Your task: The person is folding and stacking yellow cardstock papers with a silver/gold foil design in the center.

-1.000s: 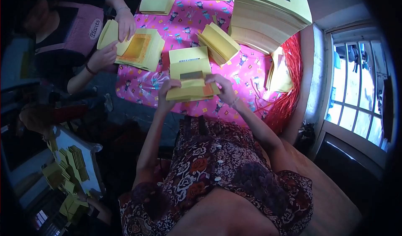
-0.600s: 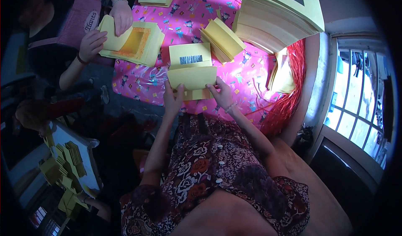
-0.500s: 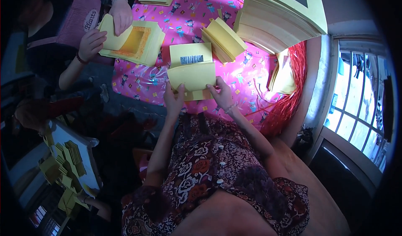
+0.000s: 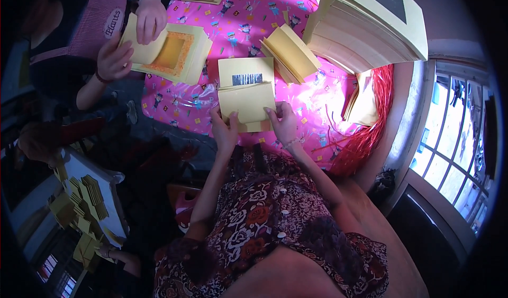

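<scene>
A yellow paper sheet (image 4: 247, 102) is folded over in front of me, its folded part covering the lower half. Above it a back panel (image 4: 246, 65) with a dark printed rectangle shows. My left hand (image 4: 226, 133) grips the sheet's lower left corner, thumb on top. At the lower right corner, my right hand (image 4: 286, 122) holds the paper between thumb and fingers, which are partly hidden under it. Just beyond my right hand lies a partly opened bundle of folded yellow paper (image 4: 291, 54).
A pink patterned cover (image 4: 180, 107) lies on the table. A tall yellow paper stack (image 4: 344, 33) stands back right, near red shredded strips (image 4: 370, 123). On the left, another person's hands (image 4: 151, 20) hold yellow sheets with an orange frame (image 4: 169, 54). A barred window (image 4: 450, 134) is right.
The folded part of the sheet lies flatter and squarer between my hands. My hands keep hold of its lower corners. The whole view has shifted slightly.
</scene>
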Tool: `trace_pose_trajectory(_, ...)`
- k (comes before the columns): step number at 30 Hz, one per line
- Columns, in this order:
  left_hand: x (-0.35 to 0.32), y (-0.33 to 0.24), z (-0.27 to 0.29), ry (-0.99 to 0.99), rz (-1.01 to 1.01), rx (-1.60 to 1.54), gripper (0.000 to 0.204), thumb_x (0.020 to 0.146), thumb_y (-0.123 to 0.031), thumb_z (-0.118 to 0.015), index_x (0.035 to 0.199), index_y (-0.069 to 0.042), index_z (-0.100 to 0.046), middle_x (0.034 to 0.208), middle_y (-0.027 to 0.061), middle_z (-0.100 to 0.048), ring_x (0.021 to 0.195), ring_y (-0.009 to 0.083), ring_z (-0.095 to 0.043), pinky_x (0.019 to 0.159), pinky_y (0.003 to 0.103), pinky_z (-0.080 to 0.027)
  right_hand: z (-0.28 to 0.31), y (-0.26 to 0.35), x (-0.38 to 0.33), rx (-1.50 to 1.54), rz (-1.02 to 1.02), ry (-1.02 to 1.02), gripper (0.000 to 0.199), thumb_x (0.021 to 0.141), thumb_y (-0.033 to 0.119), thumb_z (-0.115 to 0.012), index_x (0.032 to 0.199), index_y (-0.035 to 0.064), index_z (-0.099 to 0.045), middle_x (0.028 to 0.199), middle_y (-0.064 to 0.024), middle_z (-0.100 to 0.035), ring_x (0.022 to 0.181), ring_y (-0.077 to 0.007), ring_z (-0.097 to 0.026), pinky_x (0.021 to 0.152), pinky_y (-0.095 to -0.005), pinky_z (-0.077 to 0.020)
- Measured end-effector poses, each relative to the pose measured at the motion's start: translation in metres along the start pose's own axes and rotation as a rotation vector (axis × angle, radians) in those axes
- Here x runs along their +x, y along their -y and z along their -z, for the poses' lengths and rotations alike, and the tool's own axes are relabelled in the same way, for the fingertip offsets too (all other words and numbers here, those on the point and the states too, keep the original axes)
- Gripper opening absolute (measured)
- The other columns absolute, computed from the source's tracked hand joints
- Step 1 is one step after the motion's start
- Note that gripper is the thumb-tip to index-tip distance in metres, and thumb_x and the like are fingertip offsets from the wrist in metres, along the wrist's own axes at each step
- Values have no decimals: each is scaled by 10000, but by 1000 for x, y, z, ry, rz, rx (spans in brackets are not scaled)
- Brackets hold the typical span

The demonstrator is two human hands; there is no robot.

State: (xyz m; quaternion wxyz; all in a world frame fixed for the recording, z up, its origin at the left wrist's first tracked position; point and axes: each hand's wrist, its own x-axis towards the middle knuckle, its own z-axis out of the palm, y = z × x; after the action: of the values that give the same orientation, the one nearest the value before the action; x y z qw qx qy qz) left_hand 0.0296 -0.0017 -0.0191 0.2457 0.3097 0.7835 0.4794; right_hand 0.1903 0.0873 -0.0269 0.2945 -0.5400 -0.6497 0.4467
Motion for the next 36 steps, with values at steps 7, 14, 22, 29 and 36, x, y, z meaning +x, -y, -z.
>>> trace_pose_trajectory(7,4,2,-3,20,22,72,425,872,-170,-635,1184,8,-409,1026,209,-581,946,333,-593,791,411,-474,-5,-1,-1,-78,13,-33,262,820,168,-721,907,11,-529,729,-89,-546,585,-174,-513,530,-314,-435)
trace_pose_trajectory(14,7,1,-3,39,47,70,445,854,-154,-656,1181,0,-397,954,208,-599,869,336,-626,730,408,-491,-6,-4,-3,-144,-28,10,276,809,129,-706,926,-1,-492,847,-171,-572,732,-312,-575,626,-405,-457)
trace_pose_trajectory(22,14,5,-3,20,76,50,479,820,-165,-700,1173,-33,-403,884,195,-625,796,311,-653,665,398,-502,-10,-9,-2,-139,15,-23,283,814,153,-703,926,-1,-494,848,-177,-579,753,-337,-577,640,-416,-460)
trace_pose_trajectory(29,18,7,-3,16,157,80,500,792,-159,-731,1171,-48,-423,837,110,-626,715,175,-616,631,314,-493,-14,-11,-1,-167,116,-94,260,830,145,-702,937,-4,-517,772,-121,-543,605,-218,-510,544,-350,-423)
trace_pose_trajectory(36,20,9,-1,10,161,132,492,789,-176,-736,1159,-64,-431,830,107,-624,715,180,-615,629,324,-494,-13,-4,0,-137,-14,-12,263,828,154,-689,934,3,-502,854,-174,-579,745,-332,-583,642,-410,-464)
